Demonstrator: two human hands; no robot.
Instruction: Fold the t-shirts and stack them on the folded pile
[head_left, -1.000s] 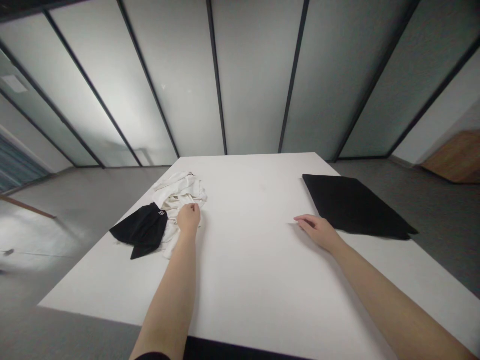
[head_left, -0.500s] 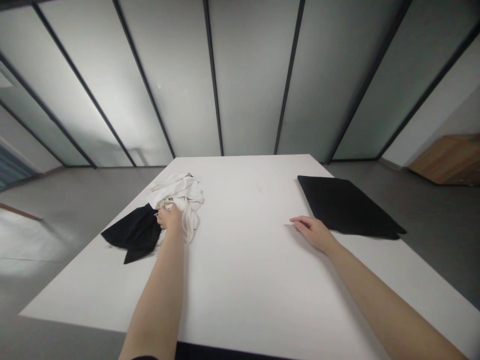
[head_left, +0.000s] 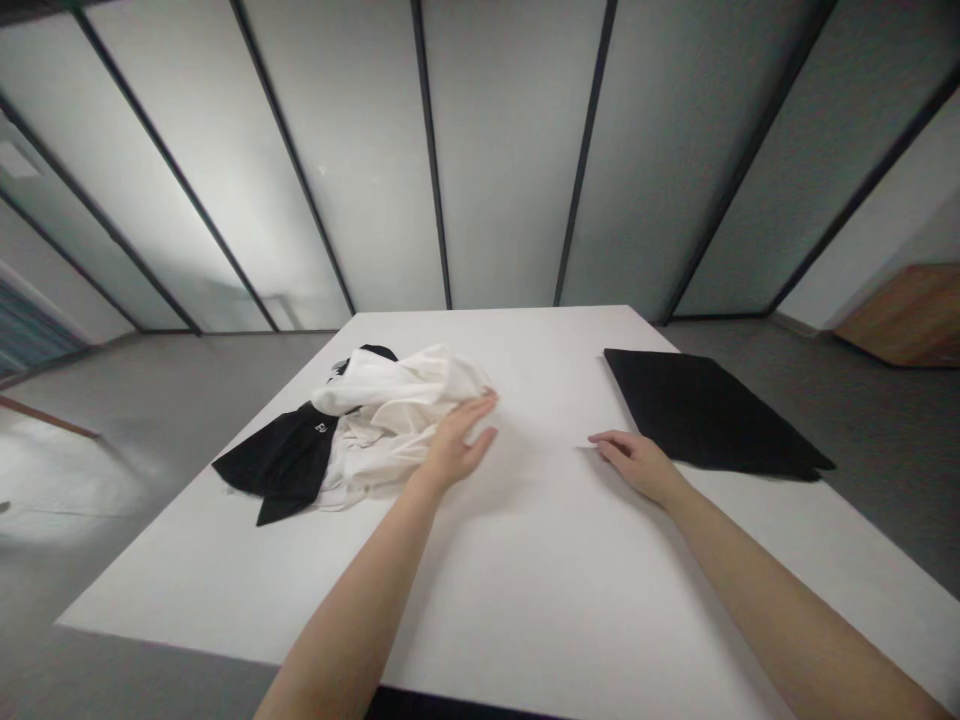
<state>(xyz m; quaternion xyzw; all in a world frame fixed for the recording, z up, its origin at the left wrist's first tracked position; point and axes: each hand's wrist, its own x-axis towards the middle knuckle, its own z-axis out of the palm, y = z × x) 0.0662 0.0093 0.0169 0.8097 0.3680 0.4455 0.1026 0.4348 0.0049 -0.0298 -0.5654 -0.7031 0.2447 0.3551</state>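
A crumpled white garment [head_left: 390,430] spreads over the left side of the white table [head_left: 517,580]. My left hand [head_left: 457,445] is at its right edge, fingers stretched and thumb apart, the fingertips against the cloth and slightly blurred. Whether any cloth is pinched behind the fingers is hidden. A black garment [head_left: 285,465] with small white lettering lies beside and partly under the white one, and more black cloth [head_left: 379,352] shows behind it. My right hand [head_left: 637,465] rests low at the table's right side, fingers loosely extended with nothing in them.
A flat black folded cloth [head_left: 705,410] lies at the right, just beyond my right hand. Frosted glass panels [head_left: 502,150] with dark frames stand behind the table. A wooden piece of furniture [head_left: 907,315] is on the floor at far right.
My left hand has moved right from the pile, its fingers now spread from a pinch. The white garment has been drawn right and spread wider, uncovering black cloth behind. My right hand stays in place.
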